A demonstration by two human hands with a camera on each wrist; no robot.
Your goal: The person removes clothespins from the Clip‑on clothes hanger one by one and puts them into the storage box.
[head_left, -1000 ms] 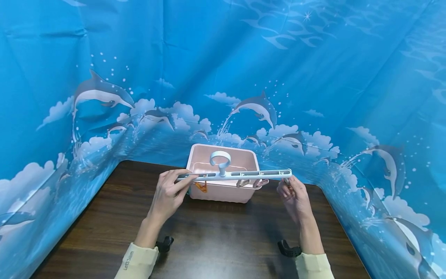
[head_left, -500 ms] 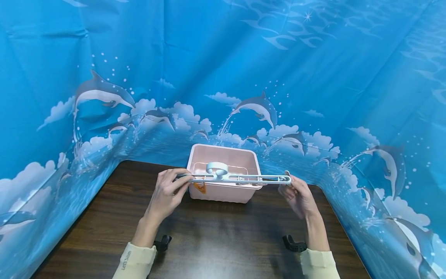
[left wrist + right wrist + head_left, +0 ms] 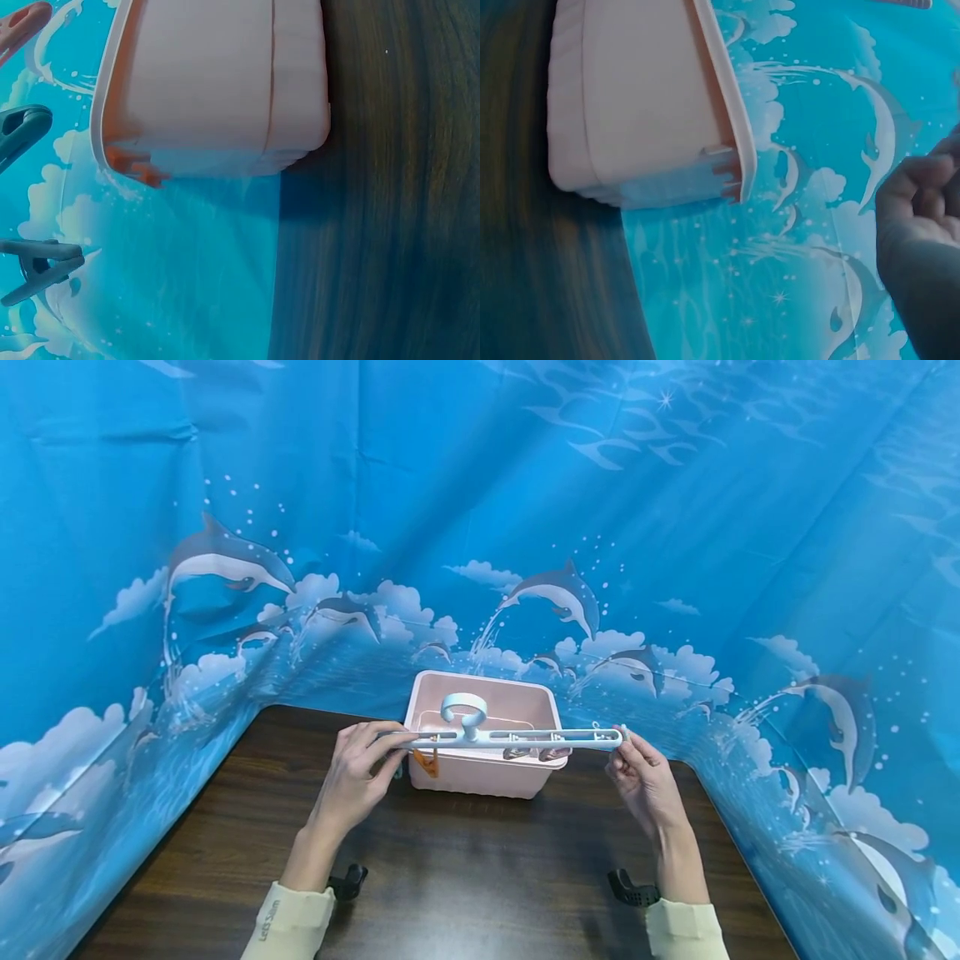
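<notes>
You've got the hanger (image 3: 471, 740) up, bar roughly level, crossing the near rim of the pink bin (image 3: 476, 777) in the head view; open ring hook (image 3: 463, 698) on top. L hand (image 3: 356, 772): grip pinching the bar's L end, thumb under, fingers over. R hand (image 3: 651, 781): grip pinched together at the bar's R tip, on a small pale piece (image 3: 625, 732) — can't tell if clip or part of hanger.

Orange clip (image 3: 427, 763) hangs from bar just R of your L fingertips; two pinkish clips (image 3: 536, 753) hang farther R, side by side. L wrist cam: teal clip (image 3: 45, 264) and dk green clip (image 3: 24, 133), well apart from bin.

Bin stands upright at back of dk wood bench (image 3: 480, 877), nr blue dolphin backdrop (image 3: 450, 460).
</notes>
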